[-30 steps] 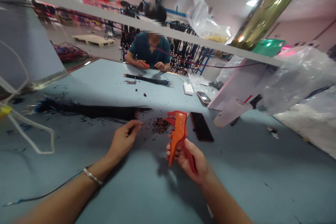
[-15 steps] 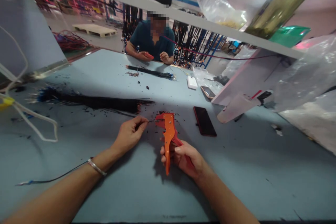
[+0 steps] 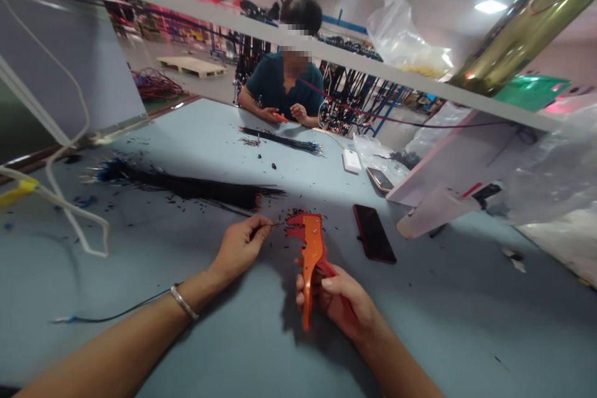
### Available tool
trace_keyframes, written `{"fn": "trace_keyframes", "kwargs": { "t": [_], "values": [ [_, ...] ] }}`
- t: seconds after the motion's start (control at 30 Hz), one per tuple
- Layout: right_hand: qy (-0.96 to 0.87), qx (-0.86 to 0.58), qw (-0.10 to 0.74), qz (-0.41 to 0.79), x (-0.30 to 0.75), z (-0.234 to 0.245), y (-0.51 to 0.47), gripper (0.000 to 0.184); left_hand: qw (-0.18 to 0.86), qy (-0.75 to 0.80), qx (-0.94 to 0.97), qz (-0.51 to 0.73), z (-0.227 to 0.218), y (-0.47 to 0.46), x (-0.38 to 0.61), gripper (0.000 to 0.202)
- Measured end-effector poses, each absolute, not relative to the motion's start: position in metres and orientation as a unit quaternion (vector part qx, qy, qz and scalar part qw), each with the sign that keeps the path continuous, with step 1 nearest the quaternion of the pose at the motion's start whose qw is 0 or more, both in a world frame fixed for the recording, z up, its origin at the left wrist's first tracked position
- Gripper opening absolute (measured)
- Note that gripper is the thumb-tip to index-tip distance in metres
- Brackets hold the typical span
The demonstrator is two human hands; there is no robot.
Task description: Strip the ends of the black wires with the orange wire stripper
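My left hand (image 3: 245, 245) pinches a thin black wire (image 3: 124, 313) near its end. That end points at the jaws of the wire stripper, with a small gap between them; the rest runs under my wrist to a blue-and-metal terminal at the left. The orange and red wire stripper (image 3: 313, 249) stands upright in my right hand (image 3: 347, 305), its handles between my fingers and palm. Behind my left hand lies a thick bundle of black wires (image 3: 186, 188) with blue terminals at its left end. Short black scraps of insulation (image 3: 298, 216) are scattered around the jaws.
A dark phone (image 3: 374, 233) lies right of the stripper, near a tilted translucent cup (image 3: 433, 211). Another phone (image 3: 380, 179) and a white box (image 3: 351, 161) are further back. Across the table a person (image 3: 284, 84) sits behind a smaller wire bundle (image 3: 282, 140). A white cord (image 3: 77, 217) loops at left.
The whole view has shifted, so everything appears slightly lower and further right. Both hands keep their grips, and the wire end remains close to the stripper's jaws.
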State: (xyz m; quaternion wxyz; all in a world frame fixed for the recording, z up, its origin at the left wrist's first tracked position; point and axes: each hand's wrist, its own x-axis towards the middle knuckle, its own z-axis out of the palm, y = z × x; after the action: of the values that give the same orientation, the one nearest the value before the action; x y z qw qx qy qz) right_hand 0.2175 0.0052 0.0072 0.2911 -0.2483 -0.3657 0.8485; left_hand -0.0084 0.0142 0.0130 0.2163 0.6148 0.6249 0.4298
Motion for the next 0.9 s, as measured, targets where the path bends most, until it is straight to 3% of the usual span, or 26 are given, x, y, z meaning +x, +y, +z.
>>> {"fn": "trace_keyframes", "kwargs": {
  "t": [0.7, 0.8, 0.9],
  "values": [
    [-0.363, -0.245, 0.295, 0.849, 0.217, 0.011, 0.004, 0.043, 0.242, 0.56, 0.691, 0.388, 0.013, 0.007, 0.0, 0.026],
    [-0.365, -0.244, 0.302, 0.846, 0.218, 0.01, 0.005, 0.045, 0.228, 0.582, 0.643, 0.442, 0.018, 0.014, -0.011, 0.022],
    [-0.364, -0.237, 0.308, 0.846, 0.219, 0.01, 0.006, 0.044, 0.137, 0.663, 0.462, 0.573, 0.03, 0.028, -0.043, 0.021]
  ]
}}
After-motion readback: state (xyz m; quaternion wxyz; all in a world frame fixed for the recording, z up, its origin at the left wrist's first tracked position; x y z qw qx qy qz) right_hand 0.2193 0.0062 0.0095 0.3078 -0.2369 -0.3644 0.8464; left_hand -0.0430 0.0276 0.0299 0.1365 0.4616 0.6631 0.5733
